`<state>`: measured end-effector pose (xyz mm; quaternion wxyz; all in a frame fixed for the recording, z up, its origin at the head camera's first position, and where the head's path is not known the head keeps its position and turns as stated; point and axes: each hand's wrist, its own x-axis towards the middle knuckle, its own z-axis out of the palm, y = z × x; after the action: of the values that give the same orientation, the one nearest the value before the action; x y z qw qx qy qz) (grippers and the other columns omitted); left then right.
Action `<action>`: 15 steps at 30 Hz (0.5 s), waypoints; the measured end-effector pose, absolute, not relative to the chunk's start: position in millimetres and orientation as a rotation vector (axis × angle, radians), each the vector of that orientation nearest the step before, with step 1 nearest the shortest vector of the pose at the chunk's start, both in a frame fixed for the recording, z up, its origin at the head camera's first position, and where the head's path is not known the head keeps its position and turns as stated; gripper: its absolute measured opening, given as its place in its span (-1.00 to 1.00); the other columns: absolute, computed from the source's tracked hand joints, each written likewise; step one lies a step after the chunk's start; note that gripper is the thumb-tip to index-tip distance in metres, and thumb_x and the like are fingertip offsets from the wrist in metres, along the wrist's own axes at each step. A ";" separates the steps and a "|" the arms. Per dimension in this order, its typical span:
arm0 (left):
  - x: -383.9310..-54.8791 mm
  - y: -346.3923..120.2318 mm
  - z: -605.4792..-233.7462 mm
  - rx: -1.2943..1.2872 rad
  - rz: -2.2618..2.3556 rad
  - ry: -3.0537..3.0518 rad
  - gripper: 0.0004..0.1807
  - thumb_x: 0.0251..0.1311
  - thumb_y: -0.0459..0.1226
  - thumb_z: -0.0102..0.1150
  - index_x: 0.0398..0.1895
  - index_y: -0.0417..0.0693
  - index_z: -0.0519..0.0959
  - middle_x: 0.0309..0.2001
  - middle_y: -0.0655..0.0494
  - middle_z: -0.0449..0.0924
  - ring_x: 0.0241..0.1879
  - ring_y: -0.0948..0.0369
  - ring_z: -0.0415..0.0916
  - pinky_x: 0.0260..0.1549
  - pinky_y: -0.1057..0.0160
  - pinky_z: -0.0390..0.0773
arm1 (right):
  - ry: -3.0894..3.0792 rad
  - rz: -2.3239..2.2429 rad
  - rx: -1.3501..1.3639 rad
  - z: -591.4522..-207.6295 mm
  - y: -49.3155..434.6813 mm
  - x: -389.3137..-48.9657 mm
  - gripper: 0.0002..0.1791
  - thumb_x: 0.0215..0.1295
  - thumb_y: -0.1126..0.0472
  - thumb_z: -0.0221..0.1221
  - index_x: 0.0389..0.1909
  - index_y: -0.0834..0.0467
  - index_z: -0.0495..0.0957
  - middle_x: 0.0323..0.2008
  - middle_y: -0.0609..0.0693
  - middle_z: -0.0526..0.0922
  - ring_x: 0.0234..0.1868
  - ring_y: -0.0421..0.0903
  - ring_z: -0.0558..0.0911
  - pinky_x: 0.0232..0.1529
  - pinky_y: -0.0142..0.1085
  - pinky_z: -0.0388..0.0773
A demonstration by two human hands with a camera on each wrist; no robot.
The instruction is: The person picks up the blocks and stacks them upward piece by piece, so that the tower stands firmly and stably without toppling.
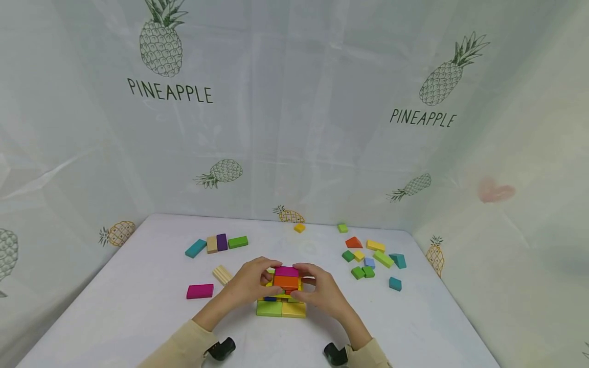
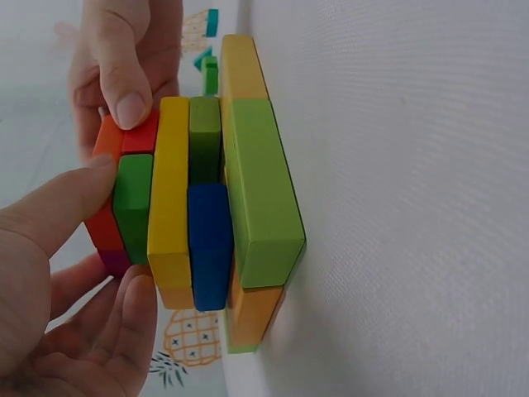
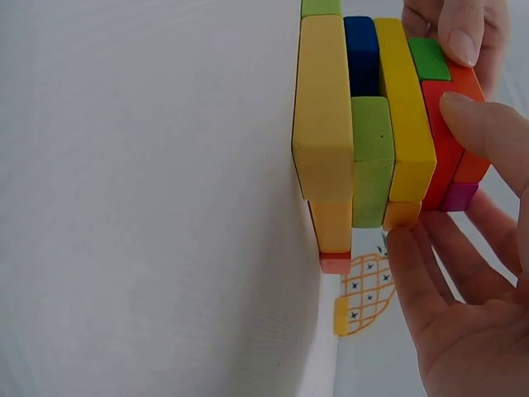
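A layered stack of wooden blocks stands on the white table, its base a light green block (image 1: 269, 309) and a pale yellow block (image 1: 293, 310). Above these, a blue block (image 2: 210, 248) and a light green one (image 3: 372, 165) carry a long yellow block (image 2: 169, 182). Green (image 2: 132, 198) and red (image 3: 438, 149) blocks come over that. On top lie an orange block (image 1: 286, 283) and a magenta block (image 1: 287, 271). My left hand (image 1: 250, 282) and right hand (image 1: 324, 291) pinch this top pair from either side, thumbs in front, fingers behind.
To the left lie a magenta block (image 1: 200, 291), ribbed natural-wood pieces (image 1: 223, 274), and a row with teal (image 1: 196, 248), purple (image 1: 222, 242) and green (image 1: 238, 242) blocks. Several small coloured blocks, including a red-orange triangle (image 1: 354, 243), lie right. A pineapple-print curtain (image 1: 294, 128) hangs behind.
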<state>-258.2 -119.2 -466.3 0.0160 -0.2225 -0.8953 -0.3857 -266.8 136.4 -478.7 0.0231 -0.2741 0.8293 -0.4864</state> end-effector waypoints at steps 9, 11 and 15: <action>-256.6 -124.6 -462.3 -0.683 -1.220 -2.810 -0.23 0.18 0.02 0.58 0.44 0.07 0.54 0.20 0.11 0.62 0.00 0.20 0.59 -0.05 0.24 0.73 | 2.567 -1.504 -0.831 -478.2 136.3 -266.3 -0.32 0.27 0.17 0.53 0.39 0.12 0.52 0.25 0.02 0.65 0.28 0.05 0.63 0.29 -0.02 0.61; -256.8 -130.1 -460.6 -0.678 -1.215 -2.815 -0.23 0.17 0.01 0.59 0.45 0.12 0.54 0.24 0.07 0.61 0.03 0.18 0.60 -0.04 0.21 0.74 | 2.573 -1.494 -0.831 -478.1 136.2 -266.4 -0.31 0.27 0.17 0.53 0.39 0.13 0.52 0.26 0.02 0.65 0.28 0.05 0.63 0.29 -0.03 0.61; -258.5 -148.3 -456.3 -0.618 -1.171 -2.837 -0.25 0.15 -0.06 0.61 0.44 0.19 0.54 0.25 0.03 0.62 0.08 0.09 0.61 -0.04 0.15 0.75 | 2.578 -1.484 -0.822 -477.8 135.4 -266.4 -0.31 0.27 0.17 0.53 0.40 0.11 0.52 0.27 0.00 0.64 0.29 0.04 0.62 0.30 -0.03 0.60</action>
<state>-258.5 -148.3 -456.3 0.0055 -0.1974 -0.9061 -0.3741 -266.4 135.4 -477.8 0.0280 -0.2663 0.8350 -0.4807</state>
